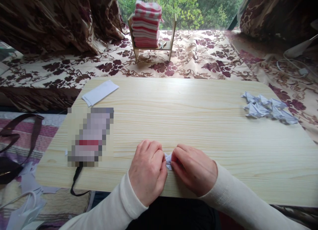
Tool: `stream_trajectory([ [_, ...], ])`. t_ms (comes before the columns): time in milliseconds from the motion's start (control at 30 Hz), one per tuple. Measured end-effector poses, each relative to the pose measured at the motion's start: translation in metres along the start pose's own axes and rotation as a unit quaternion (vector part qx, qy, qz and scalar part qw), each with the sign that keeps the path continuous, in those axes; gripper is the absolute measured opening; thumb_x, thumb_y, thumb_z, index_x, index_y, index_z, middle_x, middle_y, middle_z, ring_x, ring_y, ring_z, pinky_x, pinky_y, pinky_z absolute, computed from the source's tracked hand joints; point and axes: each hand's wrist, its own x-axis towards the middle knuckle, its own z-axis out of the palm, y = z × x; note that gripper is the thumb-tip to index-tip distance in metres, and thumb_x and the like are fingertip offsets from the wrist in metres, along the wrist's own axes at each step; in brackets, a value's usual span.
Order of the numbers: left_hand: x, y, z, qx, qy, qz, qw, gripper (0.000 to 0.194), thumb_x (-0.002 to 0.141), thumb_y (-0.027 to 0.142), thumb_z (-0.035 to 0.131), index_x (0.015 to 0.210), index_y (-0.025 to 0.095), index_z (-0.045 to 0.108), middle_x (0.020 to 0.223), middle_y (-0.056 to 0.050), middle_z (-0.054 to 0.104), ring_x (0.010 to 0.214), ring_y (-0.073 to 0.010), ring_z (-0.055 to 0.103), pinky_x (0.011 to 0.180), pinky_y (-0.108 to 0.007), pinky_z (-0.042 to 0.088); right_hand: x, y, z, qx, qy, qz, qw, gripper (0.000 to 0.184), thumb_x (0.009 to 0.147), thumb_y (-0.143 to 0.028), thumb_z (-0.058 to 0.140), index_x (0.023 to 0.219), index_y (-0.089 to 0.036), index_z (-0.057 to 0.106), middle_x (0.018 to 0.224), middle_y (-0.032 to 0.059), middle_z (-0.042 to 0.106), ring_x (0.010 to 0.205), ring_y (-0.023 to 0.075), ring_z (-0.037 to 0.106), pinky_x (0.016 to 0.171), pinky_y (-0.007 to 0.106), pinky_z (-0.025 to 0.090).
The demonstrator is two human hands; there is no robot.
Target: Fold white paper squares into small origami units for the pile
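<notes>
Near the front edge of the wooden table (pixel 211 134), a small piece of folded white paper (pixel 168 161) shows between my two hands. My left hand (pixel 149 172) is closed on its left side, thumb and fingers pressed together. From the right, my right hand (pixel 193 167) pinches the same paper with curled fingers. Most of the paper is hidden behind the fingers, so its folded shape is unclear. Several folded white paper pieces (pixel 269 107) with pointed tips sit grouped at the table's right side.
Flat white paper strips (pixel 100 92) lie at the back left. A blurred-out phone-like device (pixel 91 134) with a black cord is on the left. Beyond the table, a small wooden rack (pixel 171 46) holds striped cloths (pixel 146 24). Paper scraps (pixel 29 190) and scissors-like handles lie lower left.
</notes>
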Motion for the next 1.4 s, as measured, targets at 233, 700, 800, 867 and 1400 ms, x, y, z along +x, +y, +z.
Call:
stream_trajectory([
  [233,-0.006,-0.003,-0.006,0.006,0.039,-0.017,0.999,0.012,0.085,0.012,0.047,0.077,0.015,0.056,0.085,-0.008,0.054,0.084,-0.0226,0.047,0.074,-0.041,0.043,0.002,-0.002,-0.004,0.008,-0.022,0.015,1.000,0.012,0.083,-0.016,0.047,0.076,-0.016,0.057,0.076,0.0052,0.060,0.069,0.0179,0.057,0.060,0.028,0.037],
  [700,-0.027,-0.010,0.005,0.041,0.073,0.107,0.991,0.027,0.083,0.011,0.049,0.106,0.014,0.064,0.085,-0.008,0.058,0.086,-0.0219,0.048,0.089,-0.047,0.038,0.001,0.004,0.000,0.051,-0.006,-0.012,0.999,0.017,0.084,-0.017,0.044,0.072,-0.017,0.055,0.073,0.0045,0.058,0.066,0.0169,0.055,0.058,0.028,0.037],
  [800,-0.025,-0.010,0.003,0.046,0.075,0.109,0.990,0.027,0.084,0.012,0.048,0.105,0.014,0.064,0.086,-0.008,0.059,0.085,-0.0220,0.048,0.089,-0.048,0.038,0.000,0.008,0.004,0.076,0.041,-0.034,0.996,0.014,0.083,-0.015,0.044,0.074,-0.017,0.054,0.068,0.0021,0.056,0.060,0.0149,0.052,0.056,0.026,0.037],
  [867,-0.025,-0.009,0.003,0.050,0.075,0.109,0.990,0.027,0.084,0.013,0.047,0.105,0.014,0.064,0.086,-0.008,0.060,0.086,-0.0221,0.049,0.089,-0.048,0.038,-0.002,0.011,0.005,0.090,0.080,-0.044,0.992,0.008,0.079,-0.012,0.047,0.079,-0.016,0.054,0.062,-0.0009,0.053,0.054,0.0130,0.048,0.053,0.025,0.037],
  [1400,-0.025,-0.006,0.006,0.066,0.073,0.142,0.985,0.026,0.084,0.010,0.050,0.107,0.013,0.062,0.104,-0.008,0.067,0.099,-0.0221,0.054,0.102,-0.047,0.028,-0.048,0.020,0.028,-0.083,0.150,-0.125,0.977,0.040,0.094,-0.015,0.024,0.129,-0.008,0.044,0.087,0.0115,0.054,0.074,0.0218,0.050,0.061,0.036,0.051],
])
